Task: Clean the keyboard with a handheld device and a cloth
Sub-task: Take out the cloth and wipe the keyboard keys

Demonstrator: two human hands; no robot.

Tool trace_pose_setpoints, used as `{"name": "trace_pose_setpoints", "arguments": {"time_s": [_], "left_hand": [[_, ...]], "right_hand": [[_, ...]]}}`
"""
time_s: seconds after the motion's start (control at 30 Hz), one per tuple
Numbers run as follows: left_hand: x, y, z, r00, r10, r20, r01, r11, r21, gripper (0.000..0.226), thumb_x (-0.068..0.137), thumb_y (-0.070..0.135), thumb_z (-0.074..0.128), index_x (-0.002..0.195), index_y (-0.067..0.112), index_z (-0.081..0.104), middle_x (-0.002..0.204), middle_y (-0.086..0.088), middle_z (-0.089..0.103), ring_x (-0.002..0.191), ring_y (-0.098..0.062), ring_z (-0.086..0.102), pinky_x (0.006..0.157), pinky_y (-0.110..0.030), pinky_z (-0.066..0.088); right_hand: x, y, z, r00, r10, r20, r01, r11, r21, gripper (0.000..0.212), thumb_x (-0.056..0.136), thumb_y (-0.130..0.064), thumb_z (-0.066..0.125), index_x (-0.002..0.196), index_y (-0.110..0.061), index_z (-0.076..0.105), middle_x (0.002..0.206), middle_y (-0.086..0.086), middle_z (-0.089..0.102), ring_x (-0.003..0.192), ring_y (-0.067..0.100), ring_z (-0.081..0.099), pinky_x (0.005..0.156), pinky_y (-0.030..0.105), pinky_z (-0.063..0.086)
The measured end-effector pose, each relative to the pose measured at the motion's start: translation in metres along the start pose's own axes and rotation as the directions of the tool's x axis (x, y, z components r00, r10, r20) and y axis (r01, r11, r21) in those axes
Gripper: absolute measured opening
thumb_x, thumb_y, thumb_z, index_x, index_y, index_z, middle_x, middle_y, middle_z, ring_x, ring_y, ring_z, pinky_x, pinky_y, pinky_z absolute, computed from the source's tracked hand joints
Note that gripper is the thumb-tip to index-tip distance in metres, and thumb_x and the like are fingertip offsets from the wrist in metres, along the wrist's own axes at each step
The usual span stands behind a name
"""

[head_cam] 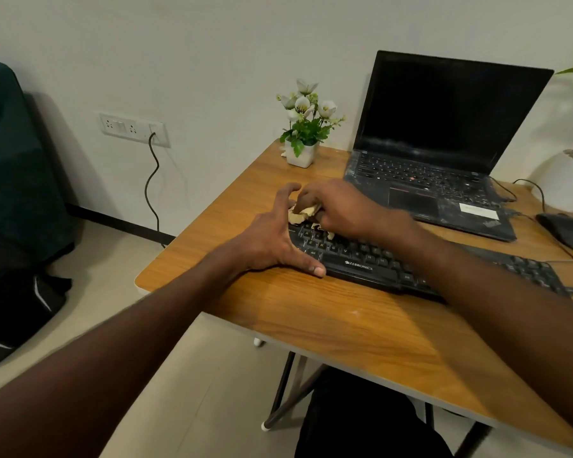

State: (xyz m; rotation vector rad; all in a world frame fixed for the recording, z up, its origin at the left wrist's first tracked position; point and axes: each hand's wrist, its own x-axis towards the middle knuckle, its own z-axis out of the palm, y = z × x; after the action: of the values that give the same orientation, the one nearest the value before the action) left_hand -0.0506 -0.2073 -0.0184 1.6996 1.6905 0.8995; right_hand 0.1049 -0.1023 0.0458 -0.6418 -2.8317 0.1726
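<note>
Bracing the near-left corner of the black keyboard [371, 262], the left hand [272, 236] lies spread, thumb along the front edge. Beside it, the right hand [338, 206] pinches a crumpled cream cloth [303, 213] against the upper-left keys (fingers curled). Farther right on the table [328, 312] sit a laptop [444, 143] and mouse [568, 229].

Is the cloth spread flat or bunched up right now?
Bunched up. The cloth shows as a crumpled wad under the right hand, whose fingers curl round it at the keyboard's left end.
</note>
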Motion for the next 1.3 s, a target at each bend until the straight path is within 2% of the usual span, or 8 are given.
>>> {"name": "trace_pose_setpoints", "arguments": {"time_s": [0.17, 0.4, 0.57, 0.7, 0.77, 0.97, 1.2, 1.3], "left_hand": [[0.0, 0.001, -0.001, 1.0, 0.003, 0.018, -0.003, 1.0, 0.02, 0.152, 0.043, 0.069, 0.102, 0.158, 0.05, 0.004, 0.165, -0.004, 0.038, 0.152, -0.03, 0.038, 0.125, -0.056, 0.034], [0.001, -0.001, -0.001, 1.0, -0.001, 0.019, 0.001, 1.0, 0.018, 0.149, 0.042, 0.07, 0.102, 0.157, 0.049, 0.009, 0.166, -0.005, 0.038, 0.153, -0.029, 0.036, 0.126, -0.055, 0.033], [0.002, -0.001, 0.0, 1.0, 0.002, 0.013, -0.002, 1.0, 0.023, 0.15, 0.038, 0.074, 0.1, 0.157, 0.048, 0.011, 0.163, -0.004, 0.041, 0.15, -0.026, 0.041, 0.125, -0.052, 0.036], [0.002, -0.001, 0.0, 1.0, 0.0, 0.017, 0.0, 1.0, 0.014, 0.147, 0.038, 0.074, 0.101, 0.155, 0.047, 0.015, 0.158, 0.001, 0.046, 0.144, -0.024, 0.048, 0.122, -0.051, 0.041], [0.001, 0.0, 0.0, 1.0, -0.001, 0.017, 0.001, 1.0, 0.008, 0.146, 0.039, 0.072, 0.101, 0.155, 0.048, 0.016, 0.155, 0.001, 0.048, 0.141, -0.023, 0.05, 0.12, -0.05, 0.044], [0.001, 0.0, 0.0, 1.0, -0.005, 0.014, 0.005, 1.0, 0.011, 0.15, 0.038, 0.072, 0.1, 0.157, 0.045, 0.013, 0.157, 0.004, 0.042, 0.146, -0.02, 0.044, 0.125, -0.048, 0.037], [0.002, 0.0, 0.0, 0.999, -0.035, 0.007, 0.035, 0.999, 0.032, 0.151, 0.036, 0.076, 0.1, 0.155, 0.05, 0.012, 0.165, 0.0, 0.038, 0.152, -0.027, 0.036, 0.125, -0.054, 0.035], [0.002, 0.001, 0.001, 1.0, -0.029, 0.009, 0.029, 0.999, 0.038, 0.149, 0.038, 0.075, 0.1, 0.155, 0.049, 0.012, 0.165, -0.001, 0.038, 0.152, -0.026, 0.037, 0.126, -0.053, 0.034]], "right_hand": [[-0.006, 0.013, -0.013, 0.993, -0.004, 0.118, 0.01, 0.998, -0.056, 0.045, 0.081, 0.004, 0.07, 0.108, -0.031, 0.08, 0.11, -0.011, 0.071, 0.102, 0.011, 0.064, 0.088, 0.04, 0.057], [-0.014, 0.009, -0.007, 0.995, -0.006, 0.098, 0.009, 0.999, -0.032, 0.046, 0.083, 0.006, 0.067, 0.112, -0.027, 0.079, 0.114, -0.009, 0.068, 0.107, 0.013, 0.061, 0.09, 0.037, 0.054], [-0.022, 0.015, -0.027, 0.961, 0.191, 0.201, -0.17, 0.979, -0.114, 0.036, 0.088, -0.004, 0.069, 0.107, -0.033, 0.079, 0.108, -0.016, 0.068, 0.106, 0.011, 0.061, 0.094, 0.035, 0.054], [-0.008, 0.0, -0.018, 0.957, 0.287, -0.052, -0.287, 0.958, 0.013, 0.029, 0.088, -0.009, 0.073, 0.108, -0.028, 0.079, 0.108, -0.006, 0.073, 0.103, 0.016, 0.065, 0.09, 0.036, 0.054], [-0.005, -0.007, -0.008, 0.954, 0.29, -0.075, -0.285, 0.956, 0.068, 0.034, 0.089, -0.007, 0.071, 0.115, -0.028, 0.077, 0.113, -0.003, 0.074, 0.107, 0.018, 0.065, 0.094, 0.039, 0.054], [-0.022, 0.008, -0.009, 0.92, 0.39, 0.031, -0.361, 0.878, -0.314, 0.026, 0.09, -0.013, 0.071, 0.116, -0.014, 0.071, 0.111, 0.012, 0.067, 0.097, 0.03, 0.065, 0.084, 0.044, 0.058], [-0.018, 0.008, -0.007, 0.958, 0.287, -0.006, -0.287, 0.956, -0.054, 0.037, 0.089, -0.006, 0.069, 0.121, -0.024, 0.074, 0.118, -0.001, 0.072, 0.109, 0.021, 0.064, 0.09, 0.036, 0.054], [-0.028, 0.012, -0.002, 0.978, 0.202, 0.06, -0.192, 0.972, -0.134, 0.043, 0.085, -0.005, 0.072, 0.123, -0.024, 0.072, 0.123, -0.006, 0.067, 0.116, 0.019, 0.06, 0.093, 0.037, 0.052]]}}
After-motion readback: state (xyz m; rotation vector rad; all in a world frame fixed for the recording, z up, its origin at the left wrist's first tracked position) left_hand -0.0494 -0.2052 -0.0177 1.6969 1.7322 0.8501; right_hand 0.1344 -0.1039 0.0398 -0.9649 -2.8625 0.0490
